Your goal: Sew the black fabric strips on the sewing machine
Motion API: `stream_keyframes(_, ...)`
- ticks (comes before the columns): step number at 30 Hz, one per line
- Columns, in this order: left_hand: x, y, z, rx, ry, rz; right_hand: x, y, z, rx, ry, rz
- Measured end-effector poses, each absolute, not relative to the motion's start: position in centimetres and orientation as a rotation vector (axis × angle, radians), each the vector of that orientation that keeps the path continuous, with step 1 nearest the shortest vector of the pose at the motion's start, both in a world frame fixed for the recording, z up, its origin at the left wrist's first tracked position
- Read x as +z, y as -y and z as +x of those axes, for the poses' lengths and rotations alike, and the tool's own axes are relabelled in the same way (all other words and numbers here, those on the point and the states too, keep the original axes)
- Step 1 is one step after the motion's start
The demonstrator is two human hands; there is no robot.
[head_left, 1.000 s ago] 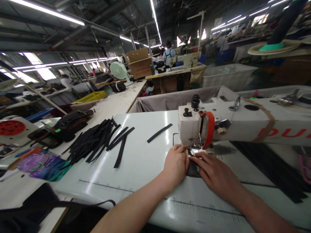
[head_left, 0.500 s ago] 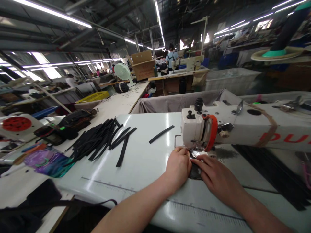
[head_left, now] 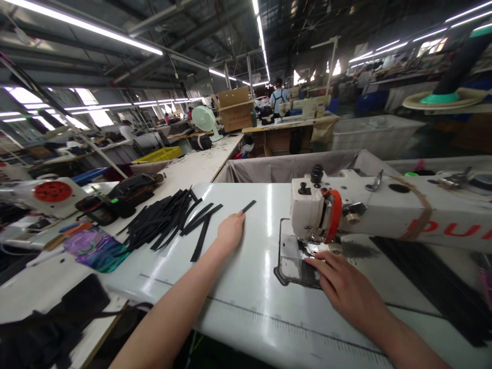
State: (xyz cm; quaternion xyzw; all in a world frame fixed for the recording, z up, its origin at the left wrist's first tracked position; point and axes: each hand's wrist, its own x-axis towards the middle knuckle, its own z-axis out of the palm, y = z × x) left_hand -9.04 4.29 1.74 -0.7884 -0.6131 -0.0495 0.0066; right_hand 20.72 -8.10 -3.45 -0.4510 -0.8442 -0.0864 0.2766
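On the head view, reaching out left of the sewing machine (head_left: 384, 205) with the left hand (head_left: 231, 230), right down over the near end of a short black strip (head_left: 249, 206). With fingers bunched close together there, but hard to say whether pinching that end or only pressing it flat, with the fingertips turned away. Lying on the pale table (head_left: 246, 287), left of the sewing machine, apart from the others, so probably easy to single out; leaving the far end sticking out past the knuckles.

Over with the right hand (head_left: 342, 277) now, resting at the metal plate (head_left: 295, 271) just below the needle end of the sewing machine. Reaching in with index and middle fingers, lightly spread, right beside the presser area, perhaps to mark or steady that spot. Cannot tell about any cloth pinched beneath.

Farther left of the sewing machine, heaped loosely: a pile of black strips (head_left: 159, 220), fanned toward the near side, likely for picking off by the left hand. On the other side, running out from under the arm of the sewing machine, long black bands (head_left: 430, 287), seemingly laid there to keep well clear of the needle end.
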Motion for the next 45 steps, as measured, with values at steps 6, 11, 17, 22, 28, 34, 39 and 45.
stream_keyframes(6,0.7,-3.4,-6.3,-0.384,1.637,-2.561,-3.4,8.1,20.6,-0.18,2.277,-1.247)
stream_keyframes(11,-0.7,-3.6,0.1,-0.512,1.002,-3.074,-3.4,8.2,20.7,-0.138,2.28,-1.283)
stream_keyframes(17,0.1,-1.1,0.1,-0.423,1.515,-2.773,-3.4,8.2,20.5,-0.112,2.278,-1.281)
stream_keyframes(22,0.0,2.9,0.0,-0.715,1.257,-3.124,-2.7,8.2,20.3,-0.081,2.355,-1.227)
stream_keyframes(28,-0.1,3.0,-1.0,-0.806,1.186,-3.244,-2.5,8.3,20.4,-0.076,2.32,-1.26)
stream_keyframes(34,-1.4,4.5,0.9,-0.911,1.36,-3.088,-2.8,8.3,20.8,-0.087,2.28,-1.282)
stream_keyframes(39,-1.0,4.8,1.5,-0.816,1.424,-3.062,-2.9,8.2,21.0,-0.116,2.281,-1.286)
stream_keyframes(45,-0.8,4.9,1.7,-0.737,1.433,-3.025,-2.7,8.3,20.8,-0.129,2.288,-1.297)
